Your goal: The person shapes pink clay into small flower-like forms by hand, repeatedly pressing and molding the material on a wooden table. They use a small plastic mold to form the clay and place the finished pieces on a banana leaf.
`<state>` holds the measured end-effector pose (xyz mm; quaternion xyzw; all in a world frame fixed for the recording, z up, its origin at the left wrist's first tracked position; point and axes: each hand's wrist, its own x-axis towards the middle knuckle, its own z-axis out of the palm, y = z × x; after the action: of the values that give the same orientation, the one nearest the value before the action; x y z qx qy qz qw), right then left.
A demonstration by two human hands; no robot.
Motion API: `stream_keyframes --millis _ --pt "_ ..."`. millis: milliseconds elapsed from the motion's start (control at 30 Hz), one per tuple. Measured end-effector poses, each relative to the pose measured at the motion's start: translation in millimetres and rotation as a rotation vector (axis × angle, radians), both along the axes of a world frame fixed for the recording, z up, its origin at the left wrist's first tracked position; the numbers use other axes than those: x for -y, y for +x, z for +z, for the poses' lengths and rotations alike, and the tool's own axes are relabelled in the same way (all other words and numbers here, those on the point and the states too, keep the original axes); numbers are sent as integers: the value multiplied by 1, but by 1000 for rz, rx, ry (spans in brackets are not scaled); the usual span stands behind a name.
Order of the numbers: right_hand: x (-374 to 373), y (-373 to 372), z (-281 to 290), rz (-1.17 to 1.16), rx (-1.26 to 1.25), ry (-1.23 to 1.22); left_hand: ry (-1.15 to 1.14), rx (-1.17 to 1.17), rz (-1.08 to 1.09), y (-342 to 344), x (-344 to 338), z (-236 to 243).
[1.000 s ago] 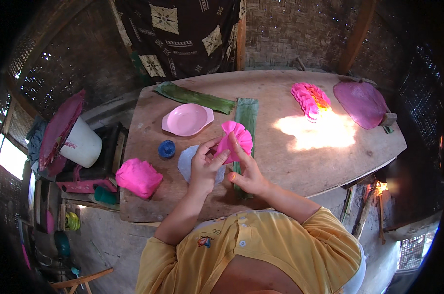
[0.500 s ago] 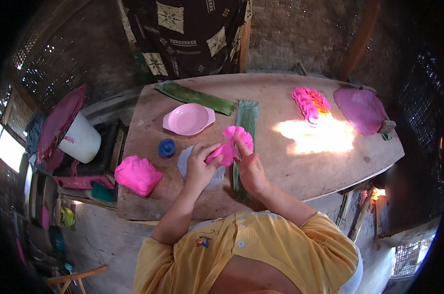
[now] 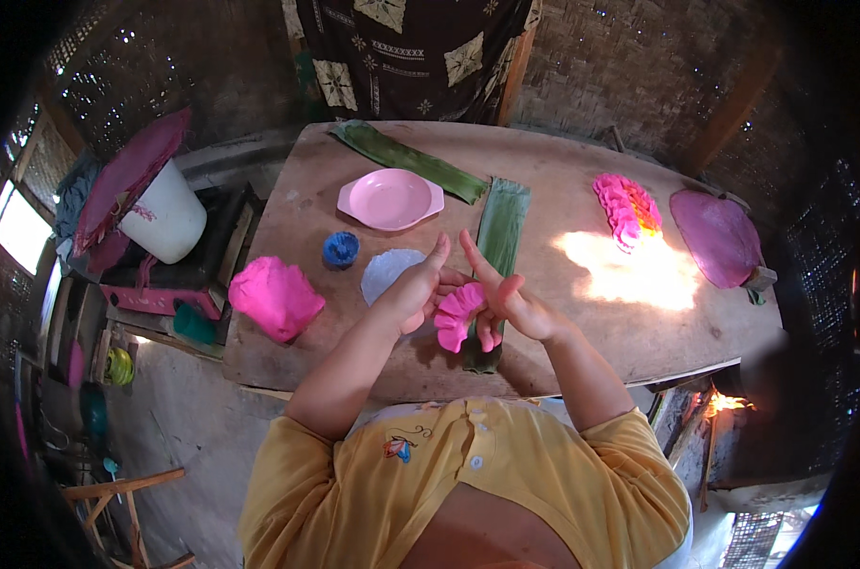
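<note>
A thin piece of bright pink dough (image 3: 457, 320) with a ruffled edge is held between my two hands, above the near part of a green leaf strip (image 3: 502, 228). My left hand (image 3: 416, 292) has its thumb pointing up and its fingers against the piece's upper left side. My right hand (image 3: 520, 308) grips it from the right, index finger stretched upward and lower fingers curled under it. By my left forearm sit a big pink dough lump (image 3: 276, 299), a small blue cap-like cup (image 3: 341, 249) and a whitish round sheet (image 3: 388, 272), partly hidden by my left hand.
A pink dish (image 3: 392, 201) stands near another leaf strip (image 3: 411, 161). Ruffled pink and orange pieces (image 3: 629, 211) lie on the wooden table (image 3: 572, 332) beside a flat pink sheet (image 3: 717, 239). At left, a white bucket (image 3: 169, 216) rests on a stove; flames (image 3: 729, 402) burn at lower right.
The ruffled dough has come nearer to my body and turned, its frilled edge now facing down-left. My hands have shifted their hold, with thumb and index finger lifted. The view has tilted slightly.
</note>
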<state>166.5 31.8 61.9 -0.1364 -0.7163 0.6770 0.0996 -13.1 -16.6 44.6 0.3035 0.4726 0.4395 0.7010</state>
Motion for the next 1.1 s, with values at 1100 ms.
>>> stream_keyframes --millis 1100 --pt "14 -22 -54 -529 -508 -1007 143 659 504 11 2 -14"
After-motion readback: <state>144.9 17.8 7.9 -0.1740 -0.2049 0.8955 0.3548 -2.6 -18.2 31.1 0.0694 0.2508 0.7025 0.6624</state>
